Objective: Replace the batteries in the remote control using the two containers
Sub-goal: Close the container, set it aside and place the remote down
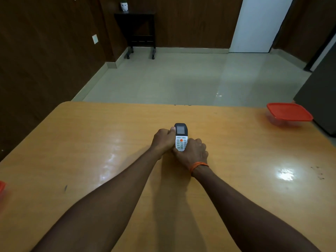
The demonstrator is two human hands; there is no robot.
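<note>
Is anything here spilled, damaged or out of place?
Nothing serious. The left hand and right hand hold the remote, buttons up. Only small dark specks mark the table at the right, and one dark streak at the left.

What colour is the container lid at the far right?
Red lid, seen in the head view.

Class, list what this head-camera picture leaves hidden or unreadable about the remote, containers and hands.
- Head view: the back of the white remote control with dark screen faces away, and the left hand and right hand wrap its sides.
- The lid of the clear red-lidded plastic container hides its contents.
- The red object at the left is cut off by the frame edge.
- Button labels: too small.
</note>
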